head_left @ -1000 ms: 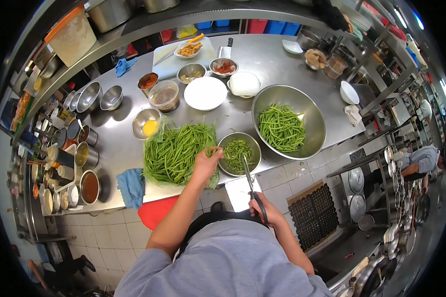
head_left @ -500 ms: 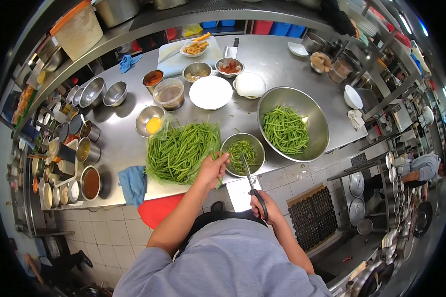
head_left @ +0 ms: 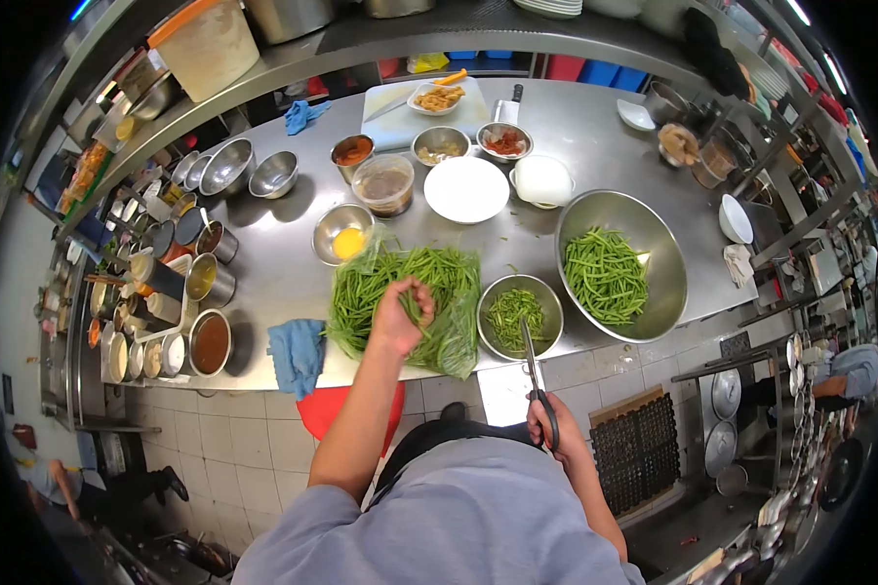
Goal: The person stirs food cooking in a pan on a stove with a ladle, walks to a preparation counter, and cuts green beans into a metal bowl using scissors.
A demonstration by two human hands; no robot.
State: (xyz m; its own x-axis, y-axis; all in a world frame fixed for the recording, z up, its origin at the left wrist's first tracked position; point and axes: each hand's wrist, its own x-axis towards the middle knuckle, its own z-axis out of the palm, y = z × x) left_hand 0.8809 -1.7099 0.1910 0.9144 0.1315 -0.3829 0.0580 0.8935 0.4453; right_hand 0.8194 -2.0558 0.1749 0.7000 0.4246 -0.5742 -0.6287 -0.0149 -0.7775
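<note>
My left hand (head_left: pixel 400 314) is over the heap of green beans (head_left: pixel 359 292) in a clear plastic bag (head_left: pixel 458 336), its fingers curled round some beans. My right hand (head_left: pixel 559 427) grips the scissors (head_left: pixel 537 380) by the handles. Their blades point into a small steel bowl (head_left: pixel 554 330) that holds short green trimmings (head_left: pixel 509 317). To the right stands a large steel bowl (head_left: pixel 661 224) with more green beans (head_left: pixel 605 276) in it.
Behind the beans are a white plate (head_left: pixel 466 190), a bowl with yellow egg (head_left: pixel 347 234) and a lidded tub (head_left: pixel 382 183). A cleaver (head_left: pixel 508 109) lies farther back. A blue cloth (head_left: pixel 297 353) hangs at the front edge. Other people are at both sides.
My left hand has moved from beside the small bowl leftward onto the bean heap. The scissors remain in my right hand at the small bowl. The whole view has shifted.
</note>
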